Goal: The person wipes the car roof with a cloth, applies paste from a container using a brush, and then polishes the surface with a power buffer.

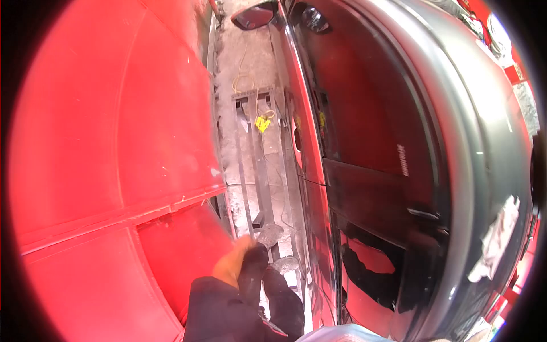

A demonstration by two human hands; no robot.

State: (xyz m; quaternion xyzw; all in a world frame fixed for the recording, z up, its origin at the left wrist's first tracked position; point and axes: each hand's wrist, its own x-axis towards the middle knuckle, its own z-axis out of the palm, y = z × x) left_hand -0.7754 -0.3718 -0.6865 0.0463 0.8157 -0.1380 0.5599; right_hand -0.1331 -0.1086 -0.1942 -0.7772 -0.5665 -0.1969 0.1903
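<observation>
My left hand (238, 257) hangs low in front of my dark trouser legs (282, 302), between a red panel wall (68, 125) and a dark car (364, 108). It is smeared by motion and its fingers do not show clearly. The wall's lower edge is nearest to it on the left. My right hand is out of view. Along my right runs the car's side, with its door (310, 228), dark window glass and a side mirror (254, 17) at the far end. My shoes (271, 233) stand on or beside a metal frame on the floor.
The metal frame (253, 94) runs along the narrow passage floor (231, 68). On it lies a bright yellow object (262, 123) with a pale cord (236, 82). A crumpled white cloth or paper (496, 239) rests on the car's roof. Red items are beyond the car.
</observation>
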